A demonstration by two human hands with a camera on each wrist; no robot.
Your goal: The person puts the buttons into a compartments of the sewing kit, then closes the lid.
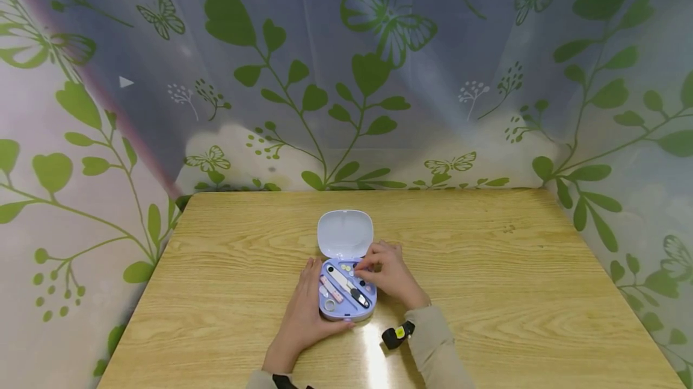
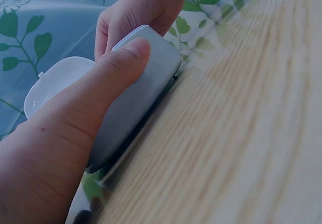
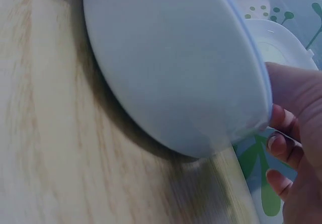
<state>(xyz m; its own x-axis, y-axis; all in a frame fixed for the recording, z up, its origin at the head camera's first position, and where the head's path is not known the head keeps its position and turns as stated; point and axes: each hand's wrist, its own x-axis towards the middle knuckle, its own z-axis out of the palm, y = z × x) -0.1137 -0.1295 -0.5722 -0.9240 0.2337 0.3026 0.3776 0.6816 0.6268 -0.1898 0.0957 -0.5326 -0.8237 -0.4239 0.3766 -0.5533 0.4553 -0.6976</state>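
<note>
A lilac sewing kit box [image 1: 347, 314] sits on the table, its white lid [image 1: 344, 233] raised at the back. A white-and-black tool [image 1: 346, 287] lies slantwise in it, beside a pink-and-white strip [image 1: 331, 289] and a small pale ring [image 1: 329, 304]. Along the box's left side rest the straight fingers of my left hand [image 1: 304, 312]; its thumb [image 2: 137, 48] presses the front wall. My right hand [image 1: 391, 272] reaches over the right rim, thumb and fingertips close together at a compartment with small button-like pieces [image 1: 345, 267]. Whether they pinch a piece is hidden.
The wooden table [image 1: 514, 293] extends on both sides of the box. Behind it hangs a curtain [image 1: 308, 76] with green leaves and butterflies. A black strap with a yellow mark [image 1: 399, 334] is near the right sleeve [image 1: 435, 341].
</note>
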